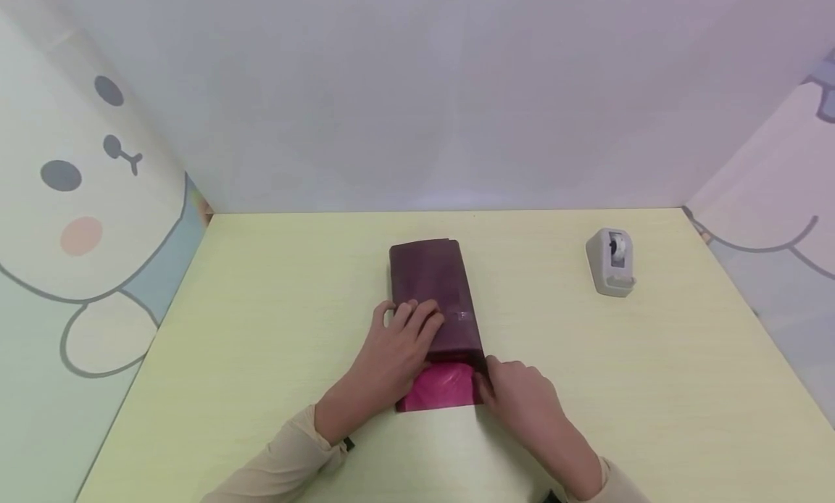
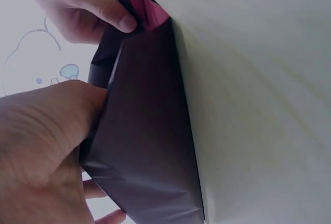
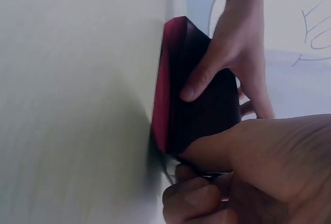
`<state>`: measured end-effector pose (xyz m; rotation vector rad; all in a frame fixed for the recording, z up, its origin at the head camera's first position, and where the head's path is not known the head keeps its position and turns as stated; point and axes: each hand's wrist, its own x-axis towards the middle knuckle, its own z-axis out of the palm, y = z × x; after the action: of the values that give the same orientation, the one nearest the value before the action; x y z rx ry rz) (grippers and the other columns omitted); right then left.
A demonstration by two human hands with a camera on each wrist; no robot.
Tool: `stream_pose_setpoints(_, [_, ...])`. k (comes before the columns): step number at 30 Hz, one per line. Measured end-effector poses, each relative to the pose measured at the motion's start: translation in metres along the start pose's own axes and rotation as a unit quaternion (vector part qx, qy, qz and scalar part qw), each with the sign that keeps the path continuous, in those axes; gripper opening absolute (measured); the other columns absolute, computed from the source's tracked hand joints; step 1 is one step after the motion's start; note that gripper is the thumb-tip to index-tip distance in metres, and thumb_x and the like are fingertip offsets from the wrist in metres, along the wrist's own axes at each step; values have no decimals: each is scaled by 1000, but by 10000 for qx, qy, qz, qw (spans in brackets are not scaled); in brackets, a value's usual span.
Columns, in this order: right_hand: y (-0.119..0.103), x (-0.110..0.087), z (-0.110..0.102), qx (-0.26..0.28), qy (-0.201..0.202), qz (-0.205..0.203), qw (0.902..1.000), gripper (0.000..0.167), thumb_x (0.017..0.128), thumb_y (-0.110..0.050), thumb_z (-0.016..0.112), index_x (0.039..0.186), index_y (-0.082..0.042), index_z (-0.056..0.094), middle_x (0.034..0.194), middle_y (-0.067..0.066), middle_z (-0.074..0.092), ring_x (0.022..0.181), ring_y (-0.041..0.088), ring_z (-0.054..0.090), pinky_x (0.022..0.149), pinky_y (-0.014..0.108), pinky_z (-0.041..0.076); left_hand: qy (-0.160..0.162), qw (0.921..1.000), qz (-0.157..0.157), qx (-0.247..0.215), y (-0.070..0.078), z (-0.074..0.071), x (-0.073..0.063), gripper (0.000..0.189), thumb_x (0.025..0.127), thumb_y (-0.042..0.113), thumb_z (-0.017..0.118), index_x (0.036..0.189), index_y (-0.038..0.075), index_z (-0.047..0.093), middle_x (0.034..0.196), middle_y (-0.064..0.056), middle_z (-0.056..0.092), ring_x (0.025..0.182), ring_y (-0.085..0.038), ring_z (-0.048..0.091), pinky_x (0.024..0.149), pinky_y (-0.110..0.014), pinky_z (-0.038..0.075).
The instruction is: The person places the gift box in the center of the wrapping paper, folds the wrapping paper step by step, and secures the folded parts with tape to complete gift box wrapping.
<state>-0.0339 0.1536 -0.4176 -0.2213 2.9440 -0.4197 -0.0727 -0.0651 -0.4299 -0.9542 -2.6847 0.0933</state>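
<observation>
A box-shaped package (image 1: 427, 275) in dark purple wrapping paper lies lengthwise on the table. At its near end, folded paper (image 1: 443, 388) shows its bright pink inner side. My left hand (image 1: 391, 354) rests on the package's left part, fingers spread over the top; in the right wrist view its thumb (image 3: 195, 85) presses the dark end. At the near right corner, my right hand (image 1: 525, 398) pinches the edge of the wrapping paper between thumb and fingers. Seen from the left wrist, the package's dark long side (image 2: 150, 115) is smooth, with slight creases low down.
A grey tape dispenser (image 1: 609, 264) with a roll in it stands at the table's back right. Walls with cartoon figures (image 1: 85, 177) flank the pale yellow table (image 1: 274, 285), and a plain wall (image 1: 450, 97) closes off the back.
</observation>
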Motion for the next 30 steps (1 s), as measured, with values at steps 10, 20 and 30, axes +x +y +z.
stream_pose_setpoints(10, [-2,-9,3,-24,-103,-25,9999,35,97,-25,72,70,-14,53,57,4,51,50,19,42,41,34,34,-99,9999,-30,-70,0,-2,1,70,87,33,81,146,14,50,150,-7,49,128,-26,49,106,-53,43])
stream_pose_setpoints(20, [-5,5,4,70,257,-51,9996,23,94,-20,72,84,-10,54,60,5,51,49,21,44,42,33,34,-124,9999,-4,13,0,-1,0,69,87,32,80,146,13,50,149,-8,49,127,-27,49,105,-53,43])
stream_pose_setpoints(30, [-3,17,16,641,209,366,9971,13,90,-15,66,80,-12,59,57,3,45,52,17,40,45,29,32,-231,9970,562,488,3,-7,2,67,84,27,85,141,24,49,148,-8,49,133,-31,49,106,-54,44])
